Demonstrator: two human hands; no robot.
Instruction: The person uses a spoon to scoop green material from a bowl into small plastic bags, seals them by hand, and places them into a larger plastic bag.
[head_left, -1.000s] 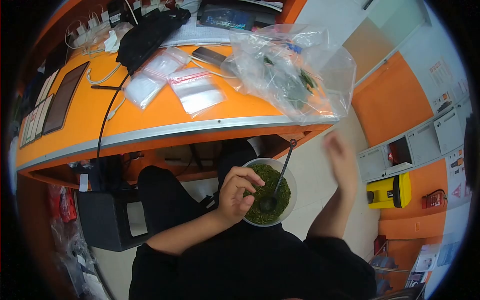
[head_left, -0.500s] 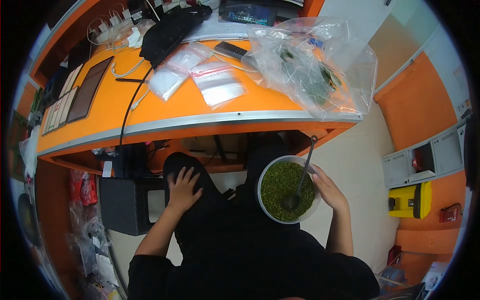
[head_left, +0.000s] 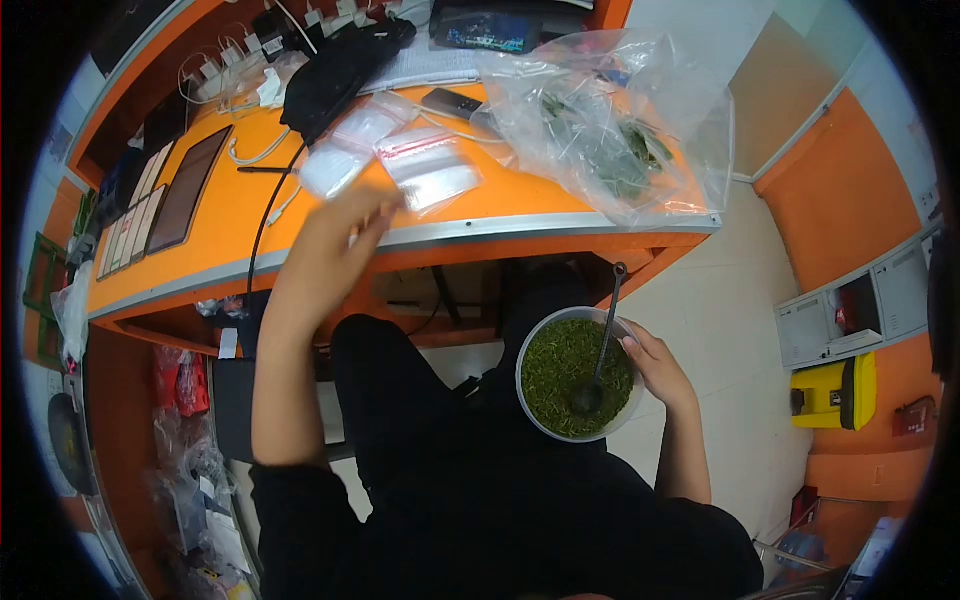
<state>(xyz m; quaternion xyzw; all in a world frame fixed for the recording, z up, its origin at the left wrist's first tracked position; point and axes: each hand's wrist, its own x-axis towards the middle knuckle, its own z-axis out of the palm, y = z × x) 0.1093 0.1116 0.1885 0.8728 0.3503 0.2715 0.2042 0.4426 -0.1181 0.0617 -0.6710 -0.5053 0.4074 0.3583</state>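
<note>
My right hand grips the right rim of a round, clear plastic tub, thumb at the edge. Finely chopped green leaves or herbs fill it, and a dark long-handled spoon leans in them, bowl end down. The tub rests by my right thigh. My left hand is raised over the desk's front edge, blurred, its thumb apart from its bent fingers and nothing visible in it. Just beyond its fingertips lie clear zip-lock bags, one stack with a red strip and another stack beside it.
On the orange desk are a large clear plastic bag with leaves, a black cloth bag, a small dark device, a tablet and cables. A dark stool stands at left, a yellow case at right.
My left hand has lifted off my left thigh and moved up and forward to the desk edge near the zip-lock bags. My right hand still holds the tub in place.
</note>
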